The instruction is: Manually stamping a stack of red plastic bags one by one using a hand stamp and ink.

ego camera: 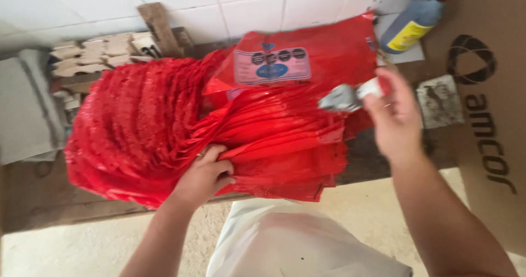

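Bags (pixel 274 140): red stack | left hand (pixel 205 175) gripping edge | right hand (pixel 392 118) above, pinching grey-white tool (pixel 350 95)

1. My worktop (pixel 394 162) is a dark surface set against a white tiled wall (pixel 246 3).
2. A fanned stack of red plastic bags (pixel 164 123) covers most of it.
3. Pale wooden pieces (pixel 93 55) lie at its back left.
4. A blue bottle (pixel 413 22) stands at its back right.

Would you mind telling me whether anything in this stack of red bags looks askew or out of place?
The stack of red plastic bags is fanned unevenly rather than squared. The top labelled bag is lifted and crooked. The left hand grips the front edges; the right hand holds a small blurred grey-and-white object.
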